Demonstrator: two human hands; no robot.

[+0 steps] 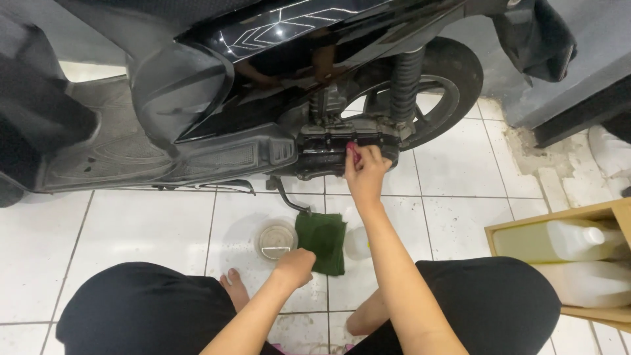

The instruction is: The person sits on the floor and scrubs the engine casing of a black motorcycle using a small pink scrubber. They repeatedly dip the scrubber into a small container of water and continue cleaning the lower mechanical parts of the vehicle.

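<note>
While the person squats on the white tiled floor (131, 223) beside a black scooter (217, 98), the right hand (365, 172) reaches up to the engine casing (328, 146), its fingers pinched shut on a small red-handled tool (353, 154) set against the casing. The left hand (295, 267) hangs low in a loose fist, touching the near edge of a folded green cloth (322, 240); whether it grips the cloth cannot be told. A round tin (276, 239) sits just beside the cloth.
</note>
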